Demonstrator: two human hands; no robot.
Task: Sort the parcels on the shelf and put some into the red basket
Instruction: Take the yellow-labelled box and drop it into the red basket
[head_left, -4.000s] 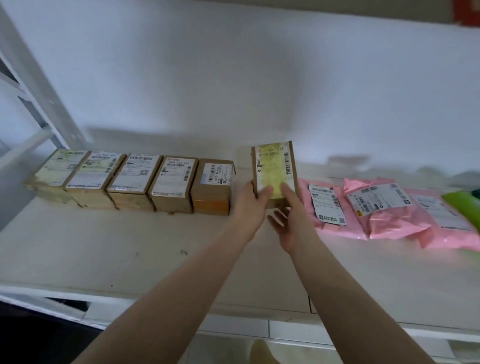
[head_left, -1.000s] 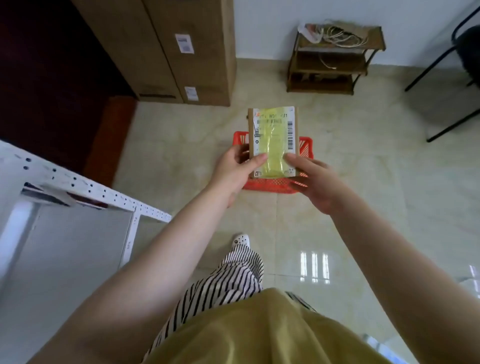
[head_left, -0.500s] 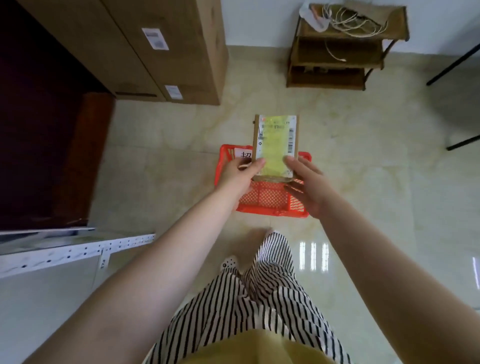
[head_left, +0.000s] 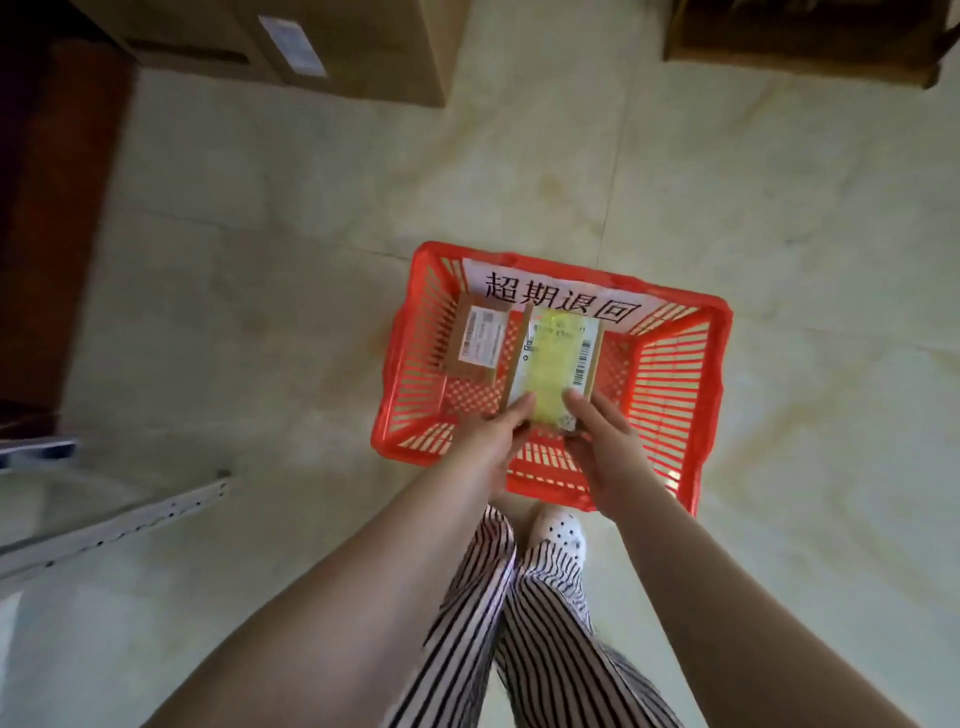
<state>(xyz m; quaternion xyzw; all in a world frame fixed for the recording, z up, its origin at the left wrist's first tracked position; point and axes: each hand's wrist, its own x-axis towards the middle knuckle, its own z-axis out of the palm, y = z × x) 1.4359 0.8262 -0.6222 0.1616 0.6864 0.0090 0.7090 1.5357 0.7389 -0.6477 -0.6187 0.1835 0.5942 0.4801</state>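
A small brown cardboard parcel with a yellow-tinted label is held over the inside of the red plastic basket on the floor. My left hand grips its near left corner and my right hand its near right corner, thumbs on top. Another brown parcel with a white label lies in the basket's far left part, just left of the held one. A white sign with black characters hangs on the basket's far wall.
The white metal shelf's edge juts in at the left. Big cardboard boxes stand at the top left, a wooden rack at the top right. My striped trousers and a dotted shoe touch the basket's near side.
Since four seconds ago I turned from the shelf to the floor with the parcel. In the last second both hands lowered it down into the basket, and the view closed in.
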